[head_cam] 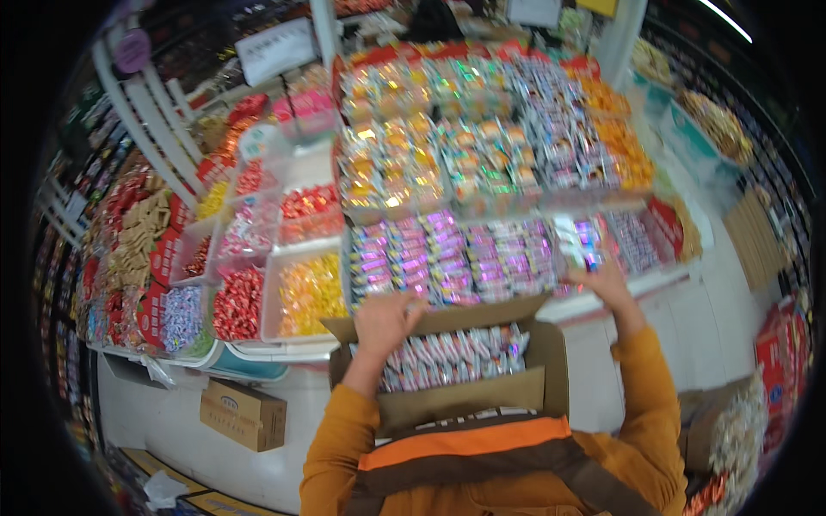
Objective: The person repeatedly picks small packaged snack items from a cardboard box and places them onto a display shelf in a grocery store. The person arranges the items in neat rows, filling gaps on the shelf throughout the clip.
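An open cardboard carton [556,367] is between my body and the display, with rows of small wrapped snack packets [458,355] inside. My left hand [386,322] is over the carton's far left side, by the front edge of the display. Its fingers are partly hidden, so what they touch is unclear. Beyond it, a clear bin holds upright rows of pink and purple packets [445,258]. My right hand [603,284] reaches to the bin's right part, beside shiny white and blue packets [579,238]. Blur hides whether its fingers grip one.
Behind the bin rise trays of wrapped snacks [393,155] and orange packets [613,138]. Yellow candies [310,290] and red candies [237,304] fill bins at left. A closed carton [242,413] stands on the floor. White posts [623,42] flank the display.
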`<state>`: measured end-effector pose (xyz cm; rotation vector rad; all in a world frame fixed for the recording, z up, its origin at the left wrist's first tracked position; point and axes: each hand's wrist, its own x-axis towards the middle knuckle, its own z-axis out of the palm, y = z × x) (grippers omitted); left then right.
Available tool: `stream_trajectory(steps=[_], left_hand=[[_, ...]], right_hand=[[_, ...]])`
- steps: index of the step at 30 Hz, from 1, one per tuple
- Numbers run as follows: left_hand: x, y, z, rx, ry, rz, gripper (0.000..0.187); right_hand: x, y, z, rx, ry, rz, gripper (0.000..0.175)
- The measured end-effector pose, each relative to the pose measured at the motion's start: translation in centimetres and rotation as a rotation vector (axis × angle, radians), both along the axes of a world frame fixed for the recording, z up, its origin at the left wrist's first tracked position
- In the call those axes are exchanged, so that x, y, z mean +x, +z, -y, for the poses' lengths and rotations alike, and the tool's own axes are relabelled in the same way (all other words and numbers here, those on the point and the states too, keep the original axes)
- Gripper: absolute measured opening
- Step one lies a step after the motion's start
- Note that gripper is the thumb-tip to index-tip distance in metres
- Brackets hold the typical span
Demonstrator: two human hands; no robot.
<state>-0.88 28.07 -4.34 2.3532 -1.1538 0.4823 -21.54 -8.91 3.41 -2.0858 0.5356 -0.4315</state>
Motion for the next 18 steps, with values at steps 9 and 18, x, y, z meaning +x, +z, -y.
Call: stream_trajectory(steps=[9,18], left_hand=[[0.4,0.3,0.5,0.009,-0.036,0.028,0.027],[-1.9,0.3,-1.0,0.048,-0.065,0.039,0.034]], right_hand=[[9.5,-7.2,9.2,-0.613,0.258,-0.136,0.107],[24.0,-15.1,6.2,-0.737,0.587,-0.254,0.099]])
